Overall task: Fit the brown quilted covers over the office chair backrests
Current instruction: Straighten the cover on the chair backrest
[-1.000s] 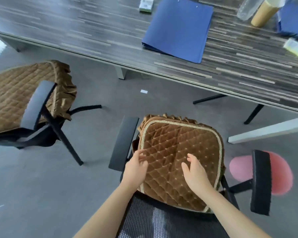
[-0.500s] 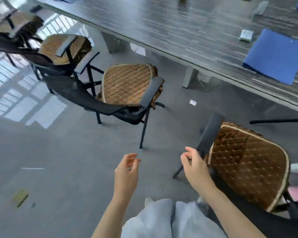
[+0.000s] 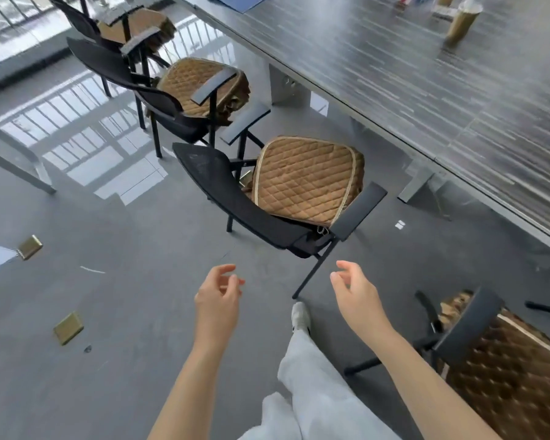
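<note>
Since the earlier frame our view has swung left: the chair we were bent over has slid to the lower right of the frame, and both hands have left its cushion. We now see the long striped table (image 3: pixel 426 68) running from the top centre down the right edge. Grey floor (image 3: pixel 108 312) fills the left and bottom. Three black mesh chairs stand in a row beside the table, from upper left to centre. The nearest chair (image 3: pixel 235 204) sits mid-frame, its backrest bare mesh, with a brown quilted cover (image 3: pixel 302 179) lying on its seat. The next chair (image 3: pixel 159 100) up carries another cover (image 3: pixel 188 81) on its seat, and the far one (image 3: pixel 80 20) at the top left is blurred. At the lower right a fourth cover (image 3: pixel 502 376) lies over the chair we left. Our grey trouser leg (image 3: pixel 311 382) and shoe (image 3: pixel 300 314) show at bottom centre.

Our left hand (image 3: pixel 216 300) hangs below centre, fingers loosely curled and apart, holding nothing. Our right hand (image 3: pixel 356 293) is just right of it, fingers likewise loose and empty. Two small brass squares (image 3: pixel 68 328) lie on the floor at the left.
</note>
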